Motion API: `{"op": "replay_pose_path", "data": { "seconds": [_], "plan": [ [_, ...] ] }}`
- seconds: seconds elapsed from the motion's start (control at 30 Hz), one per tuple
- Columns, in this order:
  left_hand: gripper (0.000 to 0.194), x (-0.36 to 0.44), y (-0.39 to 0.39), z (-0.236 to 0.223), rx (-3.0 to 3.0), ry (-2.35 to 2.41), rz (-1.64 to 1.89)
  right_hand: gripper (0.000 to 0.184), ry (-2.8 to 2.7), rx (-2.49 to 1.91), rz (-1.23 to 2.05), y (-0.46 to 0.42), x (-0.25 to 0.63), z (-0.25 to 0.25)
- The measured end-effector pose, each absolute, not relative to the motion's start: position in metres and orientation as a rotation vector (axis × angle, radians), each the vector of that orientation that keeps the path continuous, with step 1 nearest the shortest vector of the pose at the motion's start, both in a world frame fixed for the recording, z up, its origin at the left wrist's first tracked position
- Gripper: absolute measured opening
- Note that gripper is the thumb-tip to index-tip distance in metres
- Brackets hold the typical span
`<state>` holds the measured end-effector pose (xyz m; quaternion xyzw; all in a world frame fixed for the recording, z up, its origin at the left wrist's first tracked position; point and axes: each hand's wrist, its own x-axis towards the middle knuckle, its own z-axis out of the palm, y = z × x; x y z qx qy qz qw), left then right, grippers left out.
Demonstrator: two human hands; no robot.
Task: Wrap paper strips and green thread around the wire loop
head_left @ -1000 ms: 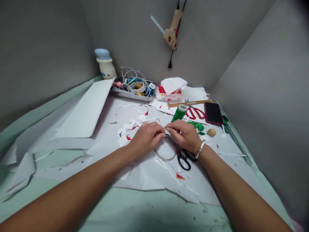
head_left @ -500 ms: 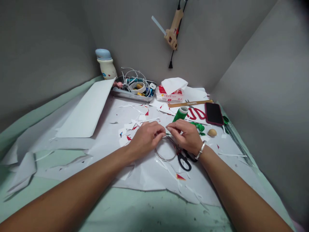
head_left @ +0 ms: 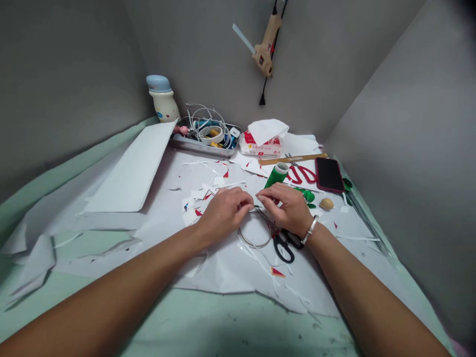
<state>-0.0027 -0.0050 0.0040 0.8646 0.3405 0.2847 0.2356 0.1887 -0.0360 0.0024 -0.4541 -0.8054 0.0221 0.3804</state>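
Head: hands (head_left: 231, 207) (head_left: 285, 207) narrowly apart, seemingly above ring's (head_left: 254, 247) edge.

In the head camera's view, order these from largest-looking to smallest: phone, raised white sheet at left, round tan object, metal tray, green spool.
1. Raised white sheet
2. Metal tray
3. Phone
4. Round tan object

Green spool: unsure; the right hand partly hides it.

a craft corner: hanging glue gun (head_left: 265, 54); black-handled scissors (head_left: 275, 243), green spool (head_left: 275, 176) and paper scraps (head_left: 190, 215) on a table (head_left: 208, 320)
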Motion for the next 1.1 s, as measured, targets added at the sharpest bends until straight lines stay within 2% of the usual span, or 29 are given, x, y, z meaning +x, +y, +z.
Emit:
{"op": "replay_pose_path", "data": {
  "seconds": [0.47,0.8,1.1],
  "plan": [
    [0.015,-0.001,-0.008,0.008,2.127,0.863,0.77,0.014,-2.006,-1.241,0.301,-0.028,0.193,-0.01],
    [0.012,-0.003,-0.003,0.003,2.09,1.096,0.909,0.014,-2.2,-1.116,0.271,-0.036,0.184,-0.01],
    [0.012,-0.002,-0.002,0.003,2.19,1.1,0.782,0.015,-2.085,-1.114,0.068,-0.038,0.186,0.0]
  ]
}}
